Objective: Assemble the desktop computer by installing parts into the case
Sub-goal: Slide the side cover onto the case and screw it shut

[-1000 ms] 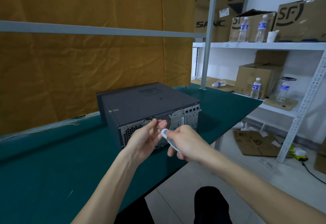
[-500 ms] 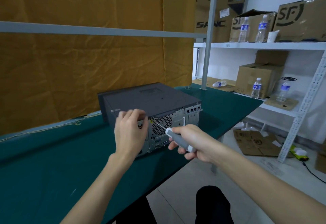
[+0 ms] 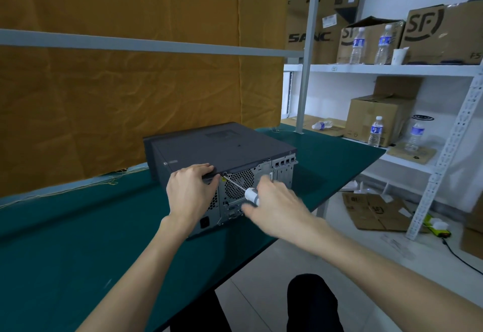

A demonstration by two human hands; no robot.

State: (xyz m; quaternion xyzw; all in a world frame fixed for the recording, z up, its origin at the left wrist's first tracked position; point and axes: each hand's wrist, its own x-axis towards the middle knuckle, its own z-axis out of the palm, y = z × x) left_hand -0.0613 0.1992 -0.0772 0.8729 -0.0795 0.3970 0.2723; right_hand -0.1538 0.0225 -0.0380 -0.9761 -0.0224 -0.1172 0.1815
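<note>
the computer case (image 3: 222,149) lies flat on the green bench (image 3: 65,240), rear panel facing the person. the left hand (image 3: 189,190) curls its fingers over the top rear edge, steadying it. the right hand (image 3: 277,206) wraps the screwdriver (image 3: 241,188), tip just beside the left fingertips. best to keep the shaft in line with the screw, pushing in while turning.
</note>
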